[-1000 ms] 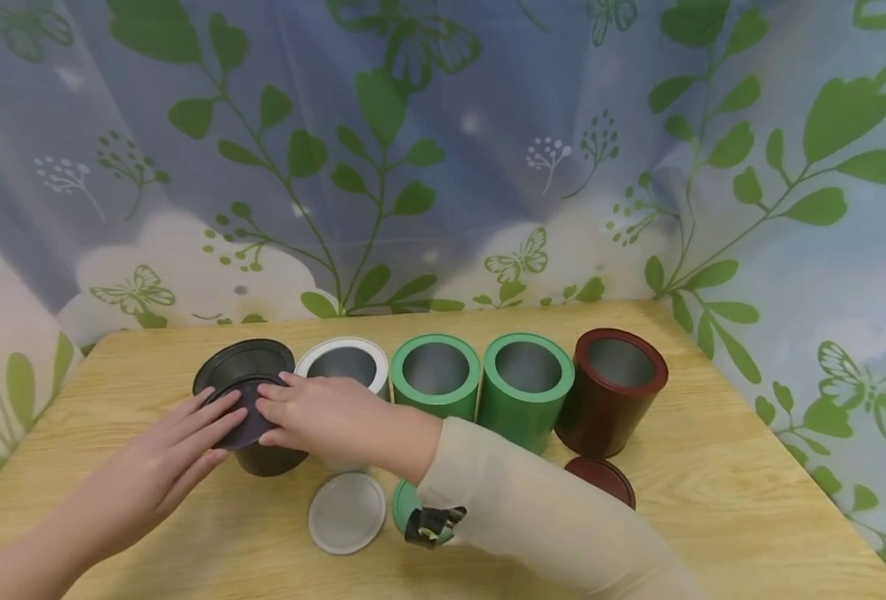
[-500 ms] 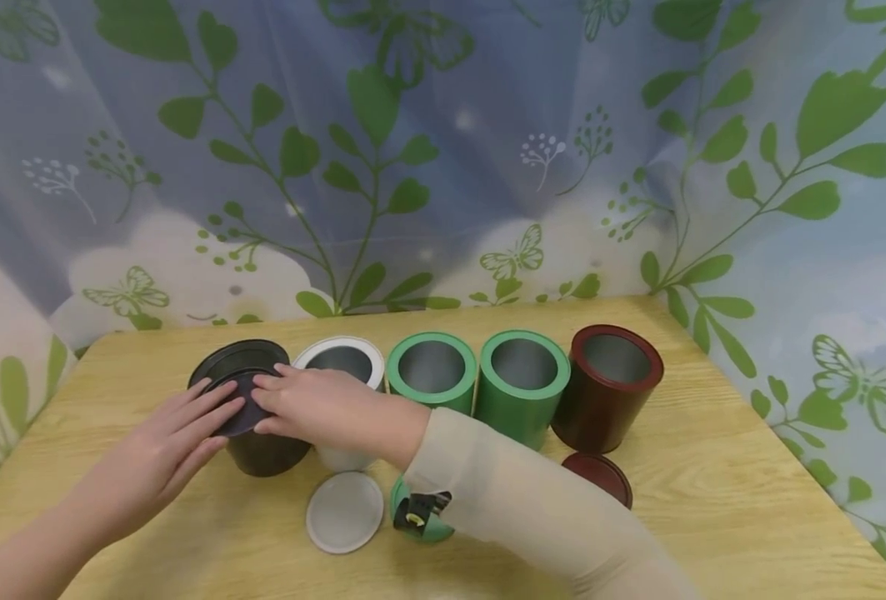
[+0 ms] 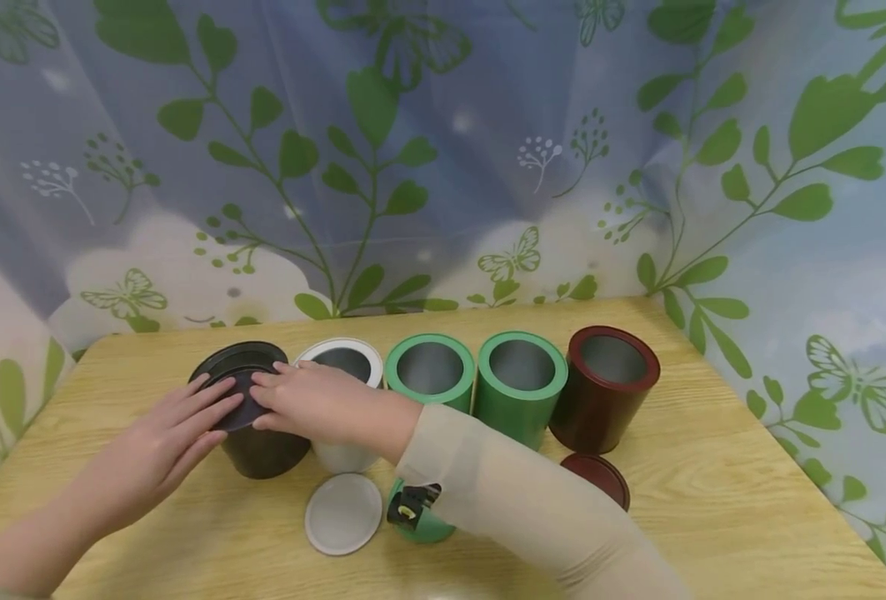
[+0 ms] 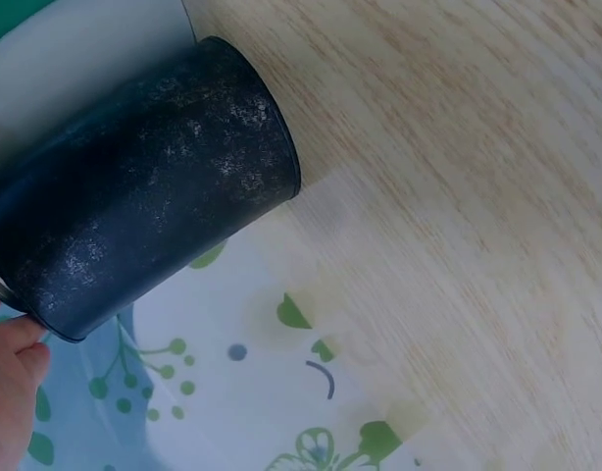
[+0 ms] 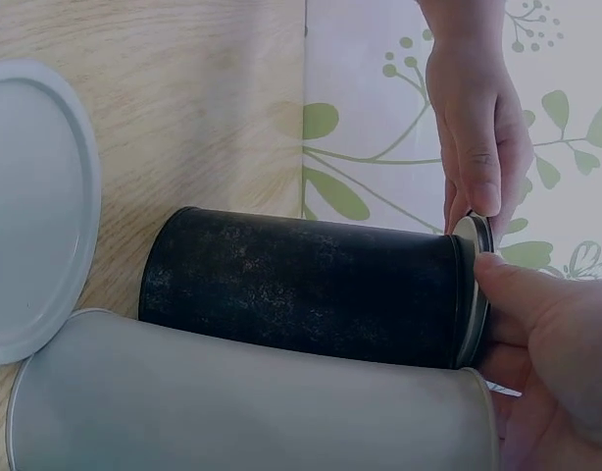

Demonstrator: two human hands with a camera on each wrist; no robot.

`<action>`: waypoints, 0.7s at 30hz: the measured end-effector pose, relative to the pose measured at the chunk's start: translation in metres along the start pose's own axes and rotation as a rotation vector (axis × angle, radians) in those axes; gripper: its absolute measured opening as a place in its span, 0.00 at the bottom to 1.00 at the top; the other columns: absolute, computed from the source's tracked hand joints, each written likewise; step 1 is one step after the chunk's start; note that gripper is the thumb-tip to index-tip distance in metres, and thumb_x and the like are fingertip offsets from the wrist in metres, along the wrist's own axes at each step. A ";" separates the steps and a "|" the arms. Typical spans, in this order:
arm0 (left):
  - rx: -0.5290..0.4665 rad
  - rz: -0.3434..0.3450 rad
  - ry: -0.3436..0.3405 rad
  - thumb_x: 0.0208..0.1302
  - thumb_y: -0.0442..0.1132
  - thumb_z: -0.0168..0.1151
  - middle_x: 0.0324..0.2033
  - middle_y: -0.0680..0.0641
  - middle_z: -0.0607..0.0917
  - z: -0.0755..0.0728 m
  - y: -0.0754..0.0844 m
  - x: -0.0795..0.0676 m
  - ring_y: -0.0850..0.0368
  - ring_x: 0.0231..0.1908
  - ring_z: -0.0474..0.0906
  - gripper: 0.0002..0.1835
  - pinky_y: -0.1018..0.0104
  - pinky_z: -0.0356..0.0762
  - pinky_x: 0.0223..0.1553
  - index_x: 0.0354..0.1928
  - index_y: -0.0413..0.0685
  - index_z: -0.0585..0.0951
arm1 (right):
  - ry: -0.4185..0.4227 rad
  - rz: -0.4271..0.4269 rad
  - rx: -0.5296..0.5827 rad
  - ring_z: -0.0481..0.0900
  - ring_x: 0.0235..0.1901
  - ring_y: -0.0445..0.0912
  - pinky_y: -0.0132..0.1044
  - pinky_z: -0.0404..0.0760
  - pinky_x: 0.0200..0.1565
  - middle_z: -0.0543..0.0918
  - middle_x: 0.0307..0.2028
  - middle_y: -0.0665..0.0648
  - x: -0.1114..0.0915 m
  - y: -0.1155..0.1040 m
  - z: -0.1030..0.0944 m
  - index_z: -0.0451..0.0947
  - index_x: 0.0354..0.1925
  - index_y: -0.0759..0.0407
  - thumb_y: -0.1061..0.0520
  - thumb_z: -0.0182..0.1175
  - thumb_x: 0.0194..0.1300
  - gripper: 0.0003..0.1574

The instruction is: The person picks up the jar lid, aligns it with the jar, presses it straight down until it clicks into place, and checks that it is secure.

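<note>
In the head view, a black lid (image 3: 246, 413) lies over the mouth of the black can (image 3: 266, 454) at the far left of a row. My left hand (image 3: 161, 429) holds the lid from the left, its fingers across the top and thumb at the near edge. Coming in from the right, my right hand (image 3: 318, 407) grips the opposite side, fingertips close to the left ones. The right wrist view shows both thumbs at the edge of the lid (image 5: 476, 304), which sits slightly off the can's top rim. The right hand's other fingers are partly hidden beyond the lid.
Right of the black can stand a white can (image 3: 374, 360), two green cans (image 3: 519, 417) and a dark red can (image 3: 600, 417), all uncovered. In front lie a white lid (image 3: 343, 514), a green lid (image 3: 429, 527) partly under the right sleeve, and a dark red lid (image 3: 598, 481).
The near edge of the black lid has come down closer to the can's rim, with both hands staying on it. The head view has shifted slightly.
</note>
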State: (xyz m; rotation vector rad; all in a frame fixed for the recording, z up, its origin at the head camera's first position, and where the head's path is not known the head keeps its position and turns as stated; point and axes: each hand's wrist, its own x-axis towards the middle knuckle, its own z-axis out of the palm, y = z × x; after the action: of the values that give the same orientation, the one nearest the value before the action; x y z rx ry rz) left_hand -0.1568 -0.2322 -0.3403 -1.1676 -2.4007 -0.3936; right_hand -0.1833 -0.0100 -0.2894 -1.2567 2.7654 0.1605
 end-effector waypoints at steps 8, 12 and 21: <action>-0.004 -0.033 -0.034 0.66 0.39 0.57 0.61 0.40 0.71 0.000 -0.002 0.001 0.41 0.65 0.59 0.22 0.70 0.41 0.67 0.62 0.45 0.73 | -0.018 0.010 -0.001 0.50 0.69 0.43 0.36 0.51 0.67 0.55 0.70 0.46 0.005 0.000 0.000 0.56 0.70 0.47 0.39 0.37 0.72 0.33; -0.008 -0.064 -0.055 0.65 0.39 0.57 0.60 0.39 0.71 0.000 -0.003 0.001 0.41 0.65 0.58 0.22 0.68 0.41 0.67 0.61 0.44 0.73 | -0.017 0.021 0.008 0.50 0.69 0.43 0.36 0.51 0.66 0.55 0.70 0.46 0.007 -0.001 0.001 0.56 0.70 0.47 0.39 0.36 0.72 0.33; -0.005 -0.070 -0.057 0.66 0.38 0.56 0.61 0.38 0.70 0.001 -0.007 0.003 0.41 0.66 0.56 0.22 0.64 0.42 0.68 0.62 0.44 0.72 | -0.003 0.044 -0.014 0.50 0.69 0.44 0.38 0.52 0.66 0.55 0.70 0.47 0.012 -0.001 0.003 0.55 0.71 0.48 0.37 0.32 0.72 0.35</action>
State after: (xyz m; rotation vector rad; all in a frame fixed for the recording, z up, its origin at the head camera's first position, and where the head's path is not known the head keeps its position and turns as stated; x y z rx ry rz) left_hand -0.1643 -0.2336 -0.3398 -1.1140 -2.4967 -0.3938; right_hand -0.1901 -0.0190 -0.2938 -1.1979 2.7957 0.1859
